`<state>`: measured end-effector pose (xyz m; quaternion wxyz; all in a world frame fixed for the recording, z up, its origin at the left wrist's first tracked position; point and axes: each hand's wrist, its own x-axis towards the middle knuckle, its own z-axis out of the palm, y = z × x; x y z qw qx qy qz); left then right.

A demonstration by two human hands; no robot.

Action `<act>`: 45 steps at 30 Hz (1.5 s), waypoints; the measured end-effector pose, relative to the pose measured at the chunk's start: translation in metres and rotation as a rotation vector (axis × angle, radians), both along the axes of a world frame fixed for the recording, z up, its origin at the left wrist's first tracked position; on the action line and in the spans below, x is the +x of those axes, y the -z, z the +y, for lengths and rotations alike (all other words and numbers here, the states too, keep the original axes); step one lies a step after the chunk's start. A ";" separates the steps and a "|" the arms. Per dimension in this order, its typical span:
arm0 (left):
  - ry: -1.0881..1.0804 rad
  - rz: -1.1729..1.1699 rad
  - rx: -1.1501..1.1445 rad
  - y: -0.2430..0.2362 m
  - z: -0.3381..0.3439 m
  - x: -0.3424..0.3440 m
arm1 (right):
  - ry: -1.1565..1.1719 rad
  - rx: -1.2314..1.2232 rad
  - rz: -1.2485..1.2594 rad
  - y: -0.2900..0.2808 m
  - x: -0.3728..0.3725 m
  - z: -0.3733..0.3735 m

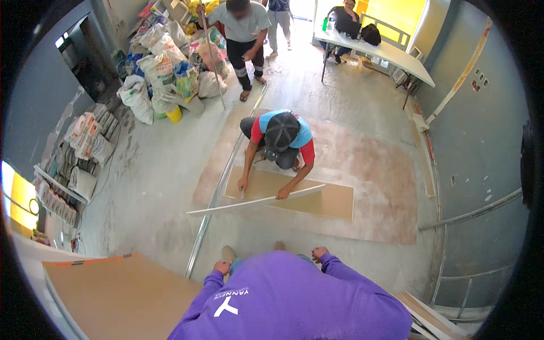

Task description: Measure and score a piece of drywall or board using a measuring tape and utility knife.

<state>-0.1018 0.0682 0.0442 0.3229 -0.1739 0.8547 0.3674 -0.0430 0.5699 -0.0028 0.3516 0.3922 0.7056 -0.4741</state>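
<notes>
My purple sleeves come in from the lower edge. My left hand hangs beside my body above the floor, fingers curled; what it holds, if anything, is unclear. My right hand is also curled, its contents too small to tell. Beyond them, a crouching co-worker grips a white-edged board strip above a tan board on the floor. The co-worker's other hand has a small object at the board. A long metal channel lies just left of them.
A large tan board is at lower left. Sacks and bags line the left. Another person stands holding a pole. A white table with a seated person is at back right. Metal framing runs along the right wall.
</notes>
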 end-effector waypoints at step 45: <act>-0.036 -0.046 0.057 -0.051 0.020 0.009 | 0.096 -0.060 -0.067 0.025 0.024 0.006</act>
